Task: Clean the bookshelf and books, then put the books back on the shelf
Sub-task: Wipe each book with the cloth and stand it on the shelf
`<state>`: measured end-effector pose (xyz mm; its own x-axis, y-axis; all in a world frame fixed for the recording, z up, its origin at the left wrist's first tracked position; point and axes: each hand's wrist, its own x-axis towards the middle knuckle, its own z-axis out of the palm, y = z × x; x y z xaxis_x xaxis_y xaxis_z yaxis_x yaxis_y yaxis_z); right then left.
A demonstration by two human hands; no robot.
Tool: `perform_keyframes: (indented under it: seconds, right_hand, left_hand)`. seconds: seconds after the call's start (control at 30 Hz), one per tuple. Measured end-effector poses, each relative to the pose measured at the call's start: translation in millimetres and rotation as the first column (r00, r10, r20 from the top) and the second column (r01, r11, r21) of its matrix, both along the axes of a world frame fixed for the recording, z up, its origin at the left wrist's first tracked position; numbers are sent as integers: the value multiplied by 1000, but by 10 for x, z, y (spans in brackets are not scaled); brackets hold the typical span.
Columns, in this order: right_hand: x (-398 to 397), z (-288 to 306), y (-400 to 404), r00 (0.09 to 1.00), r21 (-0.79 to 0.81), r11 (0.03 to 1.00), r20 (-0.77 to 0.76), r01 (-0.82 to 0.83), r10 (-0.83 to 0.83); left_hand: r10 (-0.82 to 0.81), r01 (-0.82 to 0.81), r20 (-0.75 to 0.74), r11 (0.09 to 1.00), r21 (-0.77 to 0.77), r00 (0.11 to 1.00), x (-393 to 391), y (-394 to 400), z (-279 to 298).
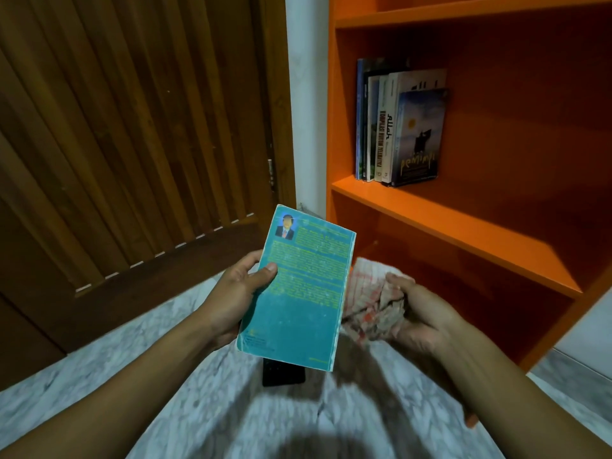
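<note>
My left hand [236,294] grips a teal paperback book [304,293] by its left edge, back cover facing me, thumb on the cover. Just right of the book, my right hand [420,313] is closed around a crumpled white cloth with red checks [371,299]. The cloth touches or nearly touches the book's right edge. The orange bookshelf [463,226] stands ahead on the right. Several books [397,127] stand upright at the left end of its middle shelf.
A dark wooden slatted door [132,144] fills the left side. A white wall strip [306,94] separates it from the shelf. A small black object [283,374] lies on the marble floor [165,352] beneath the book. The shelf compartment right of the standing books holds nothing.
</note>
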<state>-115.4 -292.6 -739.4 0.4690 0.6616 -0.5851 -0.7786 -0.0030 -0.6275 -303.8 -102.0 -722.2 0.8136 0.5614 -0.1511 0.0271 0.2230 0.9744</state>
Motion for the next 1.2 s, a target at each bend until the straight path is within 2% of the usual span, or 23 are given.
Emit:
perform_keyframes:
  seconds: [0.13,0.2,0.23,0.3,0.37,0.4,0.43,0.57,0.77,0.9,0.97,1.1,1.2]
  right_hand:
    - [10,100,-4,987,135,978,-3,159,-160]
    - [-19,169,10,970,241,947,69,210,-233]
    - [-41,194,29,951,288,932,152,218,-269]
    - [-93,174,106,826,262,938,458,228,-329]
    - [-143,92,184,575,155,973,786,170,-225]
    - [-162,25,218,450,93,989,883,119,-137]
    - [-194,-33,239,371,35,997,927,75,-61]
    - [-401,-181,257,220,-74,995,972,-66,87]
    - [-672,-510,158,33,-201,928,975,-315,222]
    - [-761,-629,63,14,-339,847,926,-410,377]
    - [-799,-648,35,94,-370,808,884,-458,458]
    - [-703,-483,62,249,-301,826,855,-477,456]
    - [-468,-283,96,447,-201,876,797,-438,407]
  left_hand:
    - [-37,37,-36,999,0,999,8,-68,-12]
    - [-51,51,-57,999,-10,997,24,-119,-32]
    - [-63,62,-67,998,-21,996,41,-154,-49]
    - [-91,88,-79,995,-49,993,76,-245,-77]
    - [-112,107,-66,991,-81,991,123,-324,-91]
    - [-114,108,-52,989,-97,992,143,-355,-92]
    - [-109,104,-36,989,-109,993,158,-380,-94]
    - [-46,47,14,986,-161,999,191,-396,-172]
    - [222,-212,14,948,-236,975,176,-124,-250]
    - [346,-345,-19,928,-140,938,114,38,-157]
    - [375,-377,-42,921,-97,926,66,93,-84]
    - [399,-401,-56,914,-53,915,8,142,-69]
    - [390,-387,-70,920,62,918,-20,111,-91]
